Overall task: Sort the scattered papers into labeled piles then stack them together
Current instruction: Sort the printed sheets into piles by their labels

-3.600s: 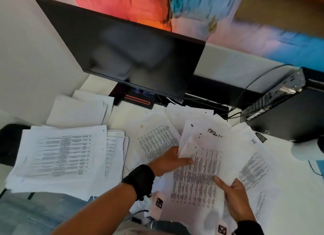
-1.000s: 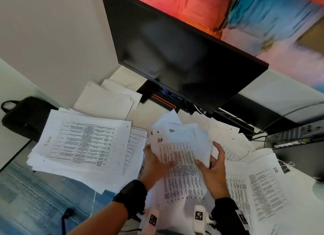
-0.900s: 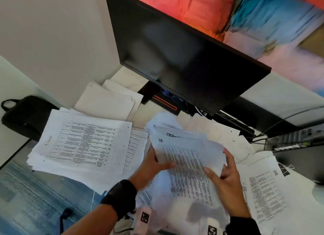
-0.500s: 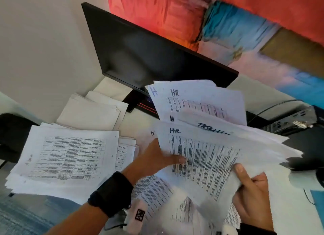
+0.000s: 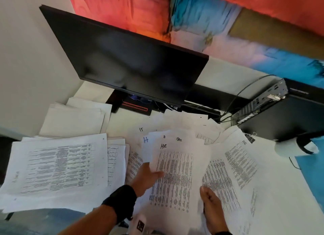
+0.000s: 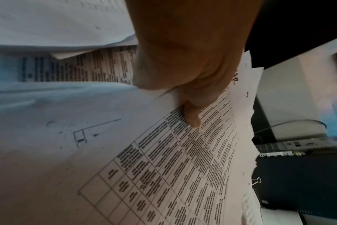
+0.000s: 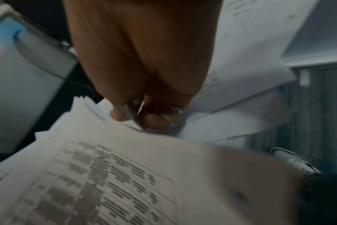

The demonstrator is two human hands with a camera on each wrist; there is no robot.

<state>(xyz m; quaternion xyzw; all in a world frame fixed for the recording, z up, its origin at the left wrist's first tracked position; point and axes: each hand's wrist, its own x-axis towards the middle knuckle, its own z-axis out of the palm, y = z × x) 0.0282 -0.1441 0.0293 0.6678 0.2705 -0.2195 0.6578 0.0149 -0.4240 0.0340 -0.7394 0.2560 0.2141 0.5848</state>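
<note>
I look down over a white table (image 5: 280,208) strewn with printed sheets, a dark monitor (image 5: 126,59) at the far side and a black computer case (image 5: 289,115) at the far right. At near centre both my hands hold a loose bundle of papers; its top sheet (image 5: 175,178) is a printed table with "HR" handwritten at its far corner, likely facing me so I can read the label. My left hand (image 5: 146,177) pinches the bundle's left edge, thumb (image 6: 192,115) on the print and fingers hidden underneath. My right hand (image 5: 212,206) grips the near right edge, fingers curled round several sheets, as the right wrist view shows. The two-sided hold seems meant to stop the fanned sheets from sliding apart. Behind the top sheet, other pages poke out with marks such as "IT" (image 5: 141,129). To the right another HR-marked sheet (image 5: 242,164) lies on the table, probably that pile's place. At the left a thick pile with a landscape table on top (image 5: 57,164) rests by the table's near edge, and a blank-faced pile (image 5: 73,119) lies beyond it. Sorting looks unfinished
</note>
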